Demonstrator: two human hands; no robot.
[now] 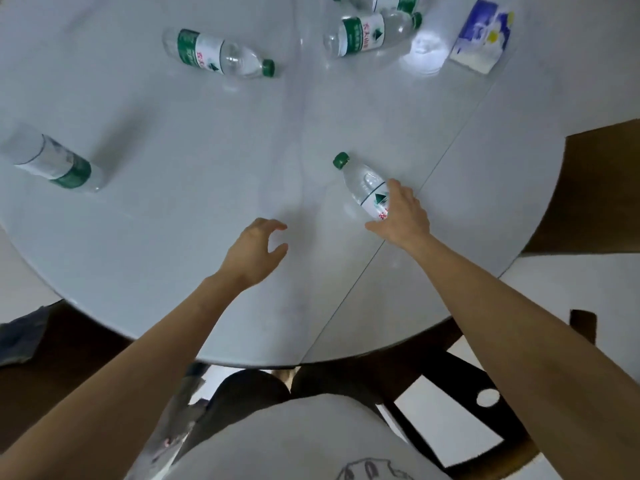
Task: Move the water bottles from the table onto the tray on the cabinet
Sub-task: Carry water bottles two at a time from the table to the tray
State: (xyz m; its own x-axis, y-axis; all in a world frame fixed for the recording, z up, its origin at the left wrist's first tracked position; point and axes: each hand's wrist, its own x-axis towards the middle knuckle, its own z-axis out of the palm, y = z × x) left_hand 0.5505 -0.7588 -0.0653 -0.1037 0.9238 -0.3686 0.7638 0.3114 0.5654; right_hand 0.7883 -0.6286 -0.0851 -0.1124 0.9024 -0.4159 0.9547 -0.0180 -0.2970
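Observation:
Several clear water bottles with green caps and green-white labels lie on their sides on the round white table (173, 237). The nearest bottle (362, 183) lies at centre right, cap pointing away from me. My right hand (403, 214) rests over its lower half, fingers wrapped on the label. My left hand (256, 249) hovers over bare tabletop to the left of it, fingers curled apart, holding nothing. Another bottle (218, 53) lies far centre-left, one (370, 34) at far centre, one (52, 157) at the left edge. No tray or cabinet is in view.
A blue and white tissue pack (483, 36) lies at the far right of the table. A further bottle (384, 0) is cut off by the top edge. Brown wooden chairs (595, 188) stand at the right and below the table's near edge.

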